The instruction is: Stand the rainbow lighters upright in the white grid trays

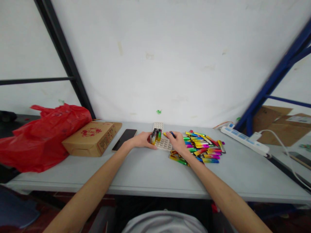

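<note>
Several metallic-coloured lighters [159, 135] with dark tops stand upright together on a pale tray [166, 144] with rows of round holes. My left hand [142, 140] curves round the tray's left side, thumb at its near edge and fingers beside the standing lighters. In my right hand [178, 141], over the tray's right part, a lighter [165, 134] is pinched, its yellow end pointing left; the fingers hide part of it. A loose pile of shiny multicoloured lighters [202, 149] lies just right of that hand, partly behind the wrist.
Left of the tray are a dark phone [124, 139], a brown cardboard box [91, 137] and a red plastic bag [48, 139]. A white power strip [245, 140] with a plugged-in cable lies to the right. A white wall [155, 74] rises behind the grey table [145, 174].
</note>
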`<state>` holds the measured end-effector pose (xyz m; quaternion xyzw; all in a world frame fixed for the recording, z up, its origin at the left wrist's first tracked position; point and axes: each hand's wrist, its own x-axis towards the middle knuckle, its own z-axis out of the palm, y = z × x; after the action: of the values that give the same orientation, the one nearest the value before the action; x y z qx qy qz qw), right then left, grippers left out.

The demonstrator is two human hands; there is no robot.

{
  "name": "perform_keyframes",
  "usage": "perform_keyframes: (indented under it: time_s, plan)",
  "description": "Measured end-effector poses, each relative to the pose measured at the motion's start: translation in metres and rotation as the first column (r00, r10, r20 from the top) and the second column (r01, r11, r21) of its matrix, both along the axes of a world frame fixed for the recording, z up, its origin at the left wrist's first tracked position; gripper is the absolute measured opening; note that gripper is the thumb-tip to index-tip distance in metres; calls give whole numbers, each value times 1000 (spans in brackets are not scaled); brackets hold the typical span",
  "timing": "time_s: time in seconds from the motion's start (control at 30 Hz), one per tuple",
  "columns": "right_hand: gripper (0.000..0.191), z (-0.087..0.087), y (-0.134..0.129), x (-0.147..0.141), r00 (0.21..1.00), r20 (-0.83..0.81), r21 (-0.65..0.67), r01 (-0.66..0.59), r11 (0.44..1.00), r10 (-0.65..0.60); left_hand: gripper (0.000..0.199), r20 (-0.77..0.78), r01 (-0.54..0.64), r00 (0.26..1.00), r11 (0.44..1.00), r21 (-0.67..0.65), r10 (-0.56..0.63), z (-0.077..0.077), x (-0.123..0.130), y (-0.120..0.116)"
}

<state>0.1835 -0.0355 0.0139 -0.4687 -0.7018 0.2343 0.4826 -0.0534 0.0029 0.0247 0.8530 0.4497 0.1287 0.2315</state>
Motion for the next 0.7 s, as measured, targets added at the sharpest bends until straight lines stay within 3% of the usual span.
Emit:
perform_keyframes:
  time_s: [0.47, 0.57, 0.7]
  plan:
    - [43, 1, 1, 1, 986, 162, 61, 27, 998, -36, 71, -1, -6, 1000, 1000, -15, 6, 0, 1, -1]
    - [37, 4, -3, 1, 970, 243, 60, -15, 998, 0, 72, -7, -2, 1000, 1000, -4, 2, 0, 0, 0]
    - [40, 5, -2, 2, 909, 415, 167, -127, 978, 47, 73, 4, -2, 1000, 1000, 1, 2, -1, 0, 1]
